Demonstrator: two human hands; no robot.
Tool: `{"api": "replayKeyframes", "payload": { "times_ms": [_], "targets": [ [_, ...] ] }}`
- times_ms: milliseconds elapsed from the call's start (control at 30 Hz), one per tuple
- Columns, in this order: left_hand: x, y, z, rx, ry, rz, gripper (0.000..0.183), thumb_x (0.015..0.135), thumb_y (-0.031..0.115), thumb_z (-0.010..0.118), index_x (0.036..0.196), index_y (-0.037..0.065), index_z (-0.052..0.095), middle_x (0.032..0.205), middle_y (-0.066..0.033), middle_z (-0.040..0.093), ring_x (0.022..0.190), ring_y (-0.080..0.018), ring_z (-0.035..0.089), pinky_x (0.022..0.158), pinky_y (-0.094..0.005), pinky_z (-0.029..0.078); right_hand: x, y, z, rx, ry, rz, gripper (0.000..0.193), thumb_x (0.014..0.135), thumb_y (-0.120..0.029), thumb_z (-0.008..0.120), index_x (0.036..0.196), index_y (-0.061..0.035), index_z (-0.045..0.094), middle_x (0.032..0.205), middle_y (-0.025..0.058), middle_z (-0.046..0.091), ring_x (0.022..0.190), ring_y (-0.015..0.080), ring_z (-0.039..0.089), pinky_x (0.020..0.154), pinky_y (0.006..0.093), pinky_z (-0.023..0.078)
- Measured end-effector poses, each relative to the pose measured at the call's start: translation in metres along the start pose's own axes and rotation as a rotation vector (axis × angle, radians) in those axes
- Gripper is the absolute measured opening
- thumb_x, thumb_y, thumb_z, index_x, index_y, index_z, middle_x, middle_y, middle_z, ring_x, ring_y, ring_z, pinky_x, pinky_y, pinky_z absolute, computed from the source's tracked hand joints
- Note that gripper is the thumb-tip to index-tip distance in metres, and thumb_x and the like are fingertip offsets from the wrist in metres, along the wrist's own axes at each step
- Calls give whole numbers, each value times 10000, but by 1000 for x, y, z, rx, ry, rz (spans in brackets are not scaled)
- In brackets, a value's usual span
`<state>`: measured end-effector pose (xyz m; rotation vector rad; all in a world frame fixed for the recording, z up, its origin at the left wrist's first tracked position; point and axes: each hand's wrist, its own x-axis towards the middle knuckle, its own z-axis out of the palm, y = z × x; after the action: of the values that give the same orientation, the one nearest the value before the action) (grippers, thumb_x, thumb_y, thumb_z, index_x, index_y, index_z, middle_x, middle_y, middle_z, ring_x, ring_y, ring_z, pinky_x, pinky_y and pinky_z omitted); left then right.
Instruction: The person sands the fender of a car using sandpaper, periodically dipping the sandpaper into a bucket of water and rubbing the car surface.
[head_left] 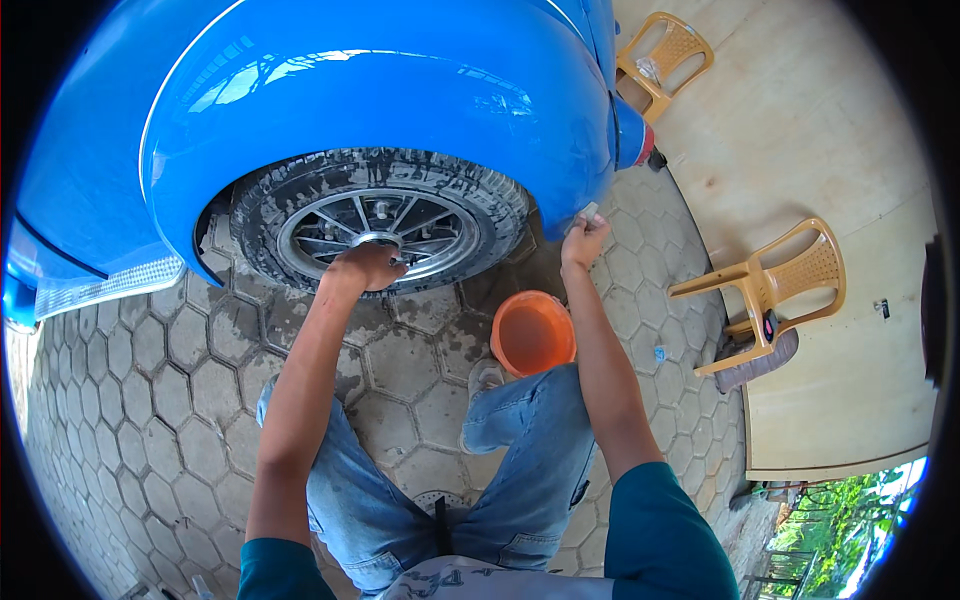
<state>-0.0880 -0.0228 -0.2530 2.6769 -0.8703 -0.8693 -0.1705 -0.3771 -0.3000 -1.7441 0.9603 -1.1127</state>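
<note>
A blue car [400, 100] with a rounded fender fills the top of the view. Under its arch is a wheel with a black tyre [270, 215], smeared with pale, patchy residue, and a silver spoked rim [447, 262]. My left hand [368, 268] is at the lower middle of the rim, close to the hub, its fingers curled; whatever they grip is hidden. Off to the right, my right hand [585, 243] pinches a small pale grey piece [588, 212], perhaps cloth or sponge, by the fender's lower rear edge. An orange bucket [533, 335] with cloudy liquid stands between wheel and right knee.
Hexagonal paving [190, 400] covers the ground, with damp patches near the wheel. Two tan plastic chairs, one nearer [790, 280] and one farther [665, 65], stand on the right by a beige panel [850, 400]. A grey cushion-like thing [760, 362] lies under the nearer chair.
</note>
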Motion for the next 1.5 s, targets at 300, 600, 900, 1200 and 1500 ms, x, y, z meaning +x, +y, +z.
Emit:
{"api": "replayKeyframes", "payload": {
  "times_ms": [300,600,900,1200,1500],
  "targets": [
    [-32,-41,2,-2,24,-60,531,921,470,496,1299,99,530,1261,-191,574,1187,-332,534,998,-400,420,-20,-95,7,-35,211,-438,203,918,-86,559,1113,-28,556,1017,148,605,923,246,600,758,339,479],
    [-103,-91,0,-118,18,-199,545,915,479,510,1326,121,509,1225,-185,603,1139,-344,569,962,-399,440,-96,-186,45,162,328,-797,246,904,-108,579,1131,-64,662,1189,68,603,1048,249,498,897,377,364],
    [-143,-138,20,-115,-39,-318,593,895,514,516,1322,102,517,1274,-204,568,1200,-351,528,998,-406,421,-199,-213,94,78,-35,-1096,306,898,-177,612,1183,-279,656,1267,-137,590,1265,149,459,1051,482,181],
    [-114,-124,13,-93,-63,-301,570,912,505,500,1352,144,494,1281,-168,577,1197,-320,539,999,-385,418,-165,-195,77,-35,-52,-1204,422,860,-94,622,1210,-331,630,1345,-167,533,1334,153,415,1076,509,174],
    [-30,-14,-2,-26,-37,-83,566,922,499,483,1340,118,498,1262,-199,577,1192,-335,537,1001,-389,414,-91,-137,18,-285,-26,-1220,481,853,-10,566,1252,-275,616,1346,-98,549,1306,174,454,1058,447,220]
  ]
}}
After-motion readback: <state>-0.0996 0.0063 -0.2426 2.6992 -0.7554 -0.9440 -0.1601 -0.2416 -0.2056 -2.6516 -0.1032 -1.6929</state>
